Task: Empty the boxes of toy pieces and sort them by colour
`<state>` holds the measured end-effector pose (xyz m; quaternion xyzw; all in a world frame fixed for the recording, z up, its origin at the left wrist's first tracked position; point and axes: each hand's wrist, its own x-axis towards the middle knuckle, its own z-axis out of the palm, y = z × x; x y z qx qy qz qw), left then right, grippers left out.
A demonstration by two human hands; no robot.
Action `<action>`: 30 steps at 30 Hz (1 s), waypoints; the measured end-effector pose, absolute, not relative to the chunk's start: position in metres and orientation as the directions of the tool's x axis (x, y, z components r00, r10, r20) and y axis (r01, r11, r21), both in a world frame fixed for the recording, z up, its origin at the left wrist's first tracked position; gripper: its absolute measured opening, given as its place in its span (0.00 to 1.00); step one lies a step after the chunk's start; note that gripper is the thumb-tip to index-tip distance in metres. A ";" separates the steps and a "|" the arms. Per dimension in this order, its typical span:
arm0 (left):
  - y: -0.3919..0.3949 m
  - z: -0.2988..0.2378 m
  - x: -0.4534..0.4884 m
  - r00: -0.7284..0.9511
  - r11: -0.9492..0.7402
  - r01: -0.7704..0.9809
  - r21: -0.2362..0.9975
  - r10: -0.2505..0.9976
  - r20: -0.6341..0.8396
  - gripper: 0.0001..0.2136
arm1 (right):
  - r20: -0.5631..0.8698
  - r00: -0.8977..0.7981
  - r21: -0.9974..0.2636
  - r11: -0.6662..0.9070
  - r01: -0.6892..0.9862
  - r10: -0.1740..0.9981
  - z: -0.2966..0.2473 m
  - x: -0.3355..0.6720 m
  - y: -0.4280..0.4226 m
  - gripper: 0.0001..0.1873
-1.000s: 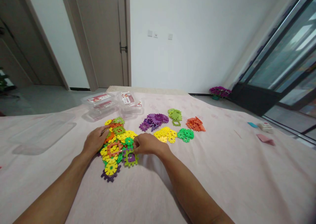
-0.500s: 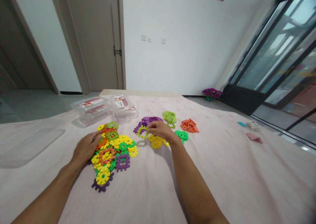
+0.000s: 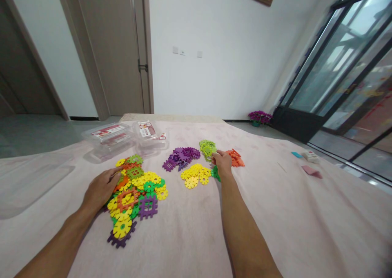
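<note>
On the left side of a large mixed pile of plastic building pieces [image 3: 148, 180] lies my left hand [image 3: 99, 188], its fingers stretched over the edge and partly hidden. The pile mixes yellow and green notched discs with orange, purple and green square frames. My right hand [image 3: 222, 162] is at the right edge of a lime-green pile [image 3: 207, 147], fingertips pinched on a lime-green square piece that they mostly cover. Beside it are orange pieces [image 3: 235, 157] and green discs [image 3: 215, 173], the latter partly behind my wrist. Yellow discs [image 3: 196, 174] and purple pieces [image 3: 182, 156] form separate piles.
Clear plastic boxes with labels [image 3: 107, 133] stand at the back left, and a clear tray [image 3: 33, 180] lies at the left edge. On the right are a small white box [image 3: 310, 156], a pink piece [image 3: 311, 171] and a blue piece [image 3: 296, 154]. A pink cloth [image 3: 190, 237] covers the table.
My right hand has carried a lime-green square piece from beside the purple pile rightward to the lime-green pile. My left hand stays at the mixed pile. The view has shifted slightly.
</note>
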<state>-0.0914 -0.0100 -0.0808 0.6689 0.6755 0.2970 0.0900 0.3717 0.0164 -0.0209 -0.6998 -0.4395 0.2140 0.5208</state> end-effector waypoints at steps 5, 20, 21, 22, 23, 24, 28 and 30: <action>-0.010 -0.081 -0.092 -0.084 -0.079 0.846 0.528 0.957 0.277 0.27 | 0.168 0.520 -0.955 0.008 0.296 0.837 -0.017 0.357 0.024 0.28; -0.014 -0.071 -0.087 -0.093 -0.055 0.851 0.522 0.963 0.253 0.26 | -0.091 -0.595 -0.829 0.270 0.489 0.798 -0.015 0.214 -0.021 0.14; -0.014 -0.071 -0.087 -0.093 -0.053 0.852 0.522 0.964 0.250 0.26 | -0.111 -0.610 -0.783 0.309 0.540 0.784 -0.013 0.211 -0.024 0.17; -0.014 -0.071 -0.087 -0.092 -0.053 0.853 0.520 0.964 0.250 0.26 | -0.126 -0.622 -0.729 0.353 0.587 0.773 -0.011 0.209 -0.028 0.19; -0.014 -0.072 -0.086 -0.093 -0.053 0.854 0.517 0.963 0.252 0.26 | -0.134 -0.627 -0.669 0.397 0.629 0.768 -0.008 0.206 -0.031 0.21; -0.014 -0.072 -0.086 -0.094 -0.054 0.856 0.514 0.962 0.257 0.26 | -0.137 -0.626 -0.609 0.433 0.665 0.768 -0.006 0.204 -0.034 0.23; -0.014 -0.072 -0.086 -0.096 -0.053 0.862 0.504 0.959 0.266 0.26 | -0.120 -0.605 -0.502 0.478 0.721 0.787 -0.001 0.197 -0.042 0.21; -0.014 -0.072 -0.086 -0.095 -0.048 0.863 0.504 0.962 0.255 0.26 | -0.124 -0.611 -0.557 0.455 0.695 0.782 -0.002 0.197 -0.043 0.19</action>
